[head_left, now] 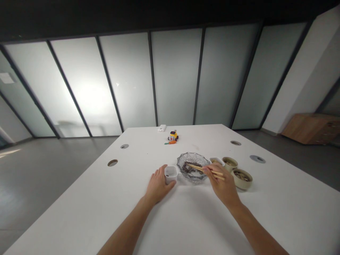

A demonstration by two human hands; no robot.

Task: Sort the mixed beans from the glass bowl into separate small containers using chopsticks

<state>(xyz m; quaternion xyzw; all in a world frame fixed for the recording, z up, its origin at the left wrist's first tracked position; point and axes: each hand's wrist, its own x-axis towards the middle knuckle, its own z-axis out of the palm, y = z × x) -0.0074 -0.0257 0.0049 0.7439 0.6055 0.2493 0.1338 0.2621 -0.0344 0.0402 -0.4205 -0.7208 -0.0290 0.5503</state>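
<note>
My left hand (158, 186) is wrapped around a small white square cup (170, 173) standing on the white table (186, 219). My right hand (221, 184) grips a pair of wooden chopsticks (204, 169). Their tips reach into a clear glass bowl (193, 166) that holds dark small pieces. The glass bowl sits between my two hands, just right of the white cup.
Two beige round bowls (242, 178) (230, 162) and a small white dish (217, 160) stand right of the glass bowl. Farther back lie a yellow toy (173, 136), an orange piece (171, 142) and a white box (162, 128). Round cable holes (112, 162) dot the table.
</note>
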